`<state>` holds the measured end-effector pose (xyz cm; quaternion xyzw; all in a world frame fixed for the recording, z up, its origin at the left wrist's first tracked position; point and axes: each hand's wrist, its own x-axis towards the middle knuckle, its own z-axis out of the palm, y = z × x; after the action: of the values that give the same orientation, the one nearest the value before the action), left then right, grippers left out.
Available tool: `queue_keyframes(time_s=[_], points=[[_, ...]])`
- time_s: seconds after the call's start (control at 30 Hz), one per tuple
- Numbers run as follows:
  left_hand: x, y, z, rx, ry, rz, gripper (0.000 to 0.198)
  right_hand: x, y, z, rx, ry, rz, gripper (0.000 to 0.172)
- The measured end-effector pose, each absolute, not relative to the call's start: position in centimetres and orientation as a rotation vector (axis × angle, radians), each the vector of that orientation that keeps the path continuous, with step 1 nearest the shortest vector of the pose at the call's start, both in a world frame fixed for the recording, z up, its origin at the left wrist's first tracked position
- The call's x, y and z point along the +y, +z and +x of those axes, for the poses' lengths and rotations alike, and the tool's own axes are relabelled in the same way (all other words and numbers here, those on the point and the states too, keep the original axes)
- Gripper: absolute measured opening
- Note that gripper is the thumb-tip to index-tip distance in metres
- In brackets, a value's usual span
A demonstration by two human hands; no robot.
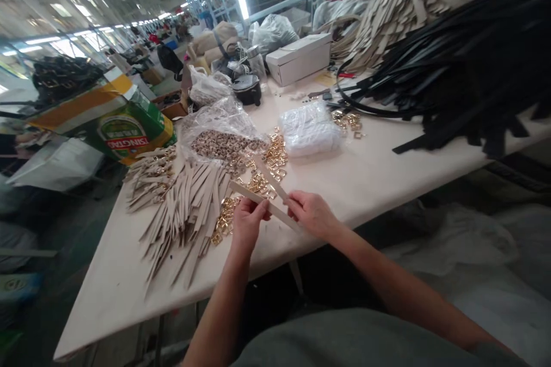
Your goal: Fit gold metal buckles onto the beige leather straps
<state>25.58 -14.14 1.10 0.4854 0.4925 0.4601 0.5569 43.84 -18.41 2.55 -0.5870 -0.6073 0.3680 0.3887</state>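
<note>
Over the near edge of the table, my left hand (248, 222) pinches a flat beige strap (282, 218) between thumb and fingers. The strap slants from the upper left down toward my right wrist. My right hand (313, 213) is closed on a second beige length (271, 179), which points up and away. Whether the two lengths join behind my fingers I cannot tell. Gold metal buckles (226, 218) lie loose just beyond my hands. Left of them fans a pile of beige straps (189, 200). Small beige loops (224, 146) are heaped by a clear plastic bag (221, 117).
A clear-wrapped white bundle (310, 129) sits beyond my right hand, with more gold buckles (350, 121) beside it. Black straps (465, 57) hang over the right side. At the back are a white box (299, 58) and a dark round container (247, 90). A green carton (124, 126) stands left.
</note>
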Motion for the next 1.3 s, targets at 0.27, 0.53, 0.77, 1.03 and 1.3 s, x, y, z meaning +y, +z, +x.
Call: queue_keyframes(time_s=[0.27,0.53,0.77,1.03,1.3], points=[[-14.8,1.8,24.1,1.177,1.054,0.891,0.047,-17.7,3.0,50.3,-1.592,0.059,-1.948,0.025],[-16.5,0.8,25.6,1.132,1.005,0.926,0.054,-21.0,3.0,43.4,-1.572,1.102,-1.381,0.038],[-17.0,1.1,24.8,1.066,0.807,0.994,0.038,-20.1,2.1,43.6,-1.409,1.138,-1.319,0.034],[-18.8,3.3,26.2,0.867,0.387,1.103,0.034,-18.4,3.4,43.9,-1.201,1.322,-1.199,0.031],[-18.0,3.2,23.6,0.981,0.558,1.056,0.034,-18.7,2.5,50.1,-0.9,0.906,-1.417,0.021]])
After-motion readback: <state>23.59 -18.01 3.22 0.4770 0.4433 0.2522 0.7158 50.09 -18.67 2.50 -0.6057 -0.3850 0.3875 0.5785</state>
